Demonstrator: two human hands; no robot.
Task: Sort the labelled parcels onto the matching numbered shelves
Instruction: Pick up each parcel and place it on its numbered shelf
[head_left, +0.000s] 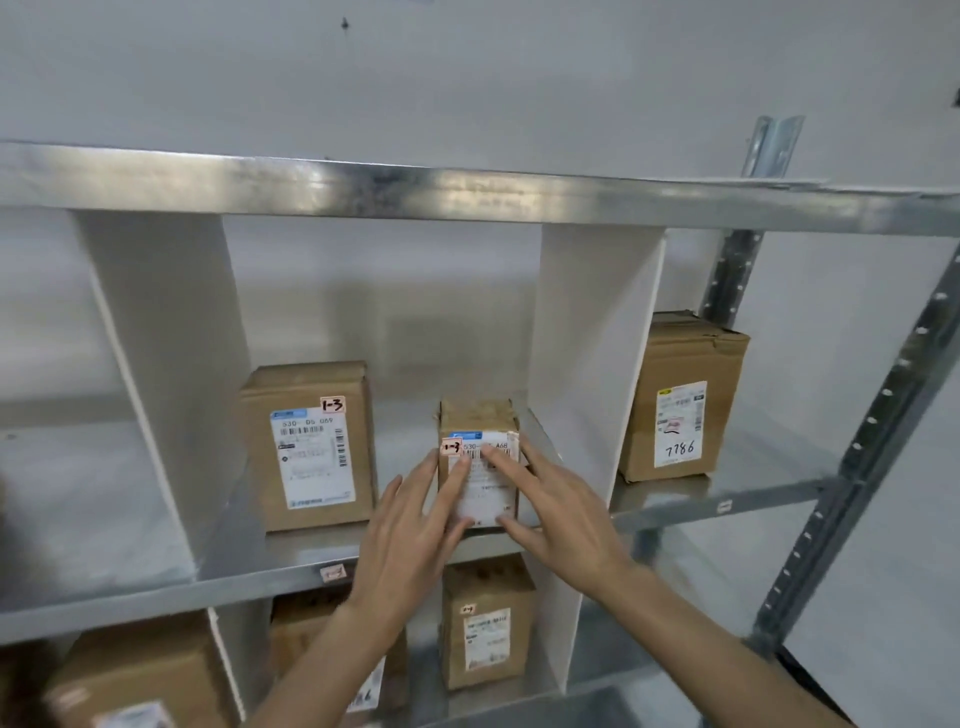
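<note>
Metal shelving (467, 192) against a grey wall: the small parcel (478, 415) (tagged 1-3) stands in the middle bay. Left hand (415, 525) and right hand (556, 499) press it with straight fingers; push evenly, label outward.

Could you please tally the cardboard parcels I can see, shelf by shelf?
Upper shelf, middle bay: 2, the larger 1-3 box and the small box that both hands touch.
Upper shelf, right bay: 1, the 7786 box.
Lower shelf: 3, at and.
Total: 6
</note>
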